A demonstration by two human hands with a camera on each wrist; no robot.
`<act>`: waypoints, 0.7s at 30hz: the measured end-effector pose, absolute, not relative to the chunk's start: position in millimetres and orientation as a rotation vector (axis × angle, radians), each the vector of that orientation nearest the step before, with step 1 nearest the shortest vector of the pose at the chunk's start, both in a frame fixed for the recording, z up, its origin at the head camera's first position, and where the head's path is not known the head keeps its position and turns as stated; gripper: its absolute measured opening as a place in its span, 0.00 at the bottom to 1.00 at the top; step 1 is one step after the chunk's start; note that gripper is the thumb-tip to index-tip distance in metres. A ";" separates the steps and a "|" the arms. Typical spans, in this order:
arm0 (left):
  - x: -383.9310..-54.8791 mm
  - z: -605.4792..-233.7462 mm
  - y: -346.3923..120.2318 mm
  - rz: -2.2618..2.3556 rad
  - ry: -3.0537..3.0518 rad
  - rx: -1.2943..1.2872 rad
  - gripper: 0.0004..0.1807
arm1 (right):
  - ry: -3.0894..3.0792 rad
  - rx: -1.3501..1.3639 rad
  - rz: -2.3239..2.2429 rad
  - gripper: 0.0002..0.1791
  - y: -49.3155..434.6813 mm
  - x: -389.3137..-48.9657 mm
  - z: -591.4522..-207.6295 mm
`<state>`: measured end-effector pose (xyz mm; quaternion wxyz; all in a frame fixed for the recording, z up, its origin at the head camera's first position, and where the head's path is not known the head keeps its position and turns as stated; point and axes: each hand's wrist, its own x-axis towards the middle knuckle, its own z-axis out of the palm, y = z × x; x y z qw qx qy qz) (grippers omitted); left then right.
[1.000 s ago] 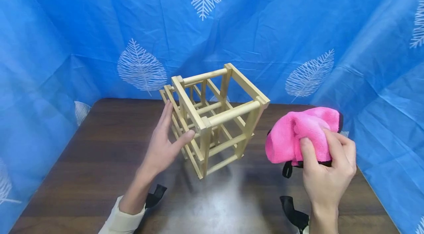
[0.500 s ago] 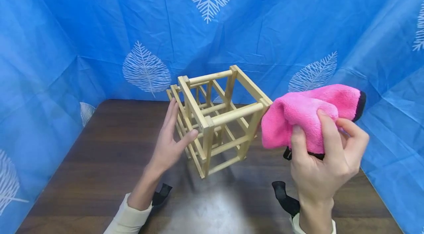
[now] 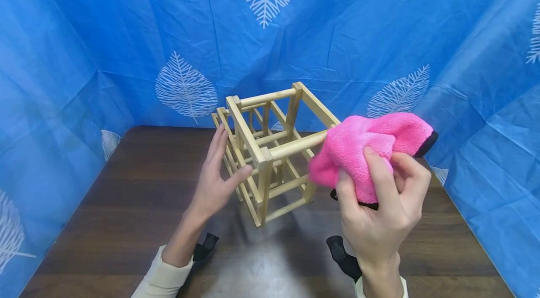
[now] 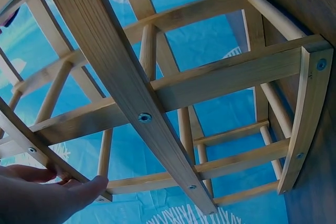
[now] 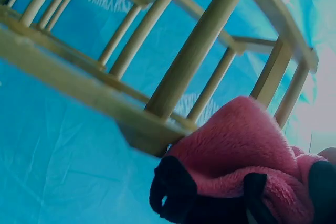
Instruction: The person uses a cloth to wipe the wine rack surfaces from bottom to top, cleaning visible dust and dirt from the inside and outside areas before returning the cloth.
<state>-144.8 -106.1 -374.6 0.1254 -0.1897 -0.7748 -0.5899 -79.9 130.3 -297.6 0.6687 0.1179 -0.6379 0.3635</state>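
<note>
A pale wooden rack [image 3: 266, 157] of slats and round dowels stands on the table, seen at an angle. My left hand [image 3: 213, 185] lies against its left side, fingers fairly straight and thumb spread toward the front post. In the left wrist view that hand [image 4: 47, 190] touches a slat at lower left. My right hand [image 3: 381, 209] grips a bunched pink cloth [image 3: 358, 148] with black edging between thumb and fingers. The cloth covers the rack's top right corner. In the right wrist view the cloth [image 5: 241, 145] lies against the frame's end; contact at the corner is partly hidden.
The dark wooden table [image 3: 126, 204] has blue curtains [image 3: 270, 45] with white leaf prints behind it and at both sides. Black straps [image 3: 343, 256] show near both wrists.
My right hand has first lifted the pink cloth, then carried it left onto the rack's right corner. The left hand keeps its place against the rack, which has hardly moved.
</note>
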 end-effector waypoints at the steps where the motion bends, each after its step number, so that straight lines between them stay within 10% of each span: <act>1: -145.0 -374.9 -106.7 -1.716 -2.257 -0.553 0.50 | -1.440 0.277 0.813 0.16 128.3 -78.5 -298.3; 21: -143.9 -376.6 -108.1 -1.697 -2.252 -0.553 0.50 | -1.429 0.546 0.529 0.12 82.0 -59.3 -318.9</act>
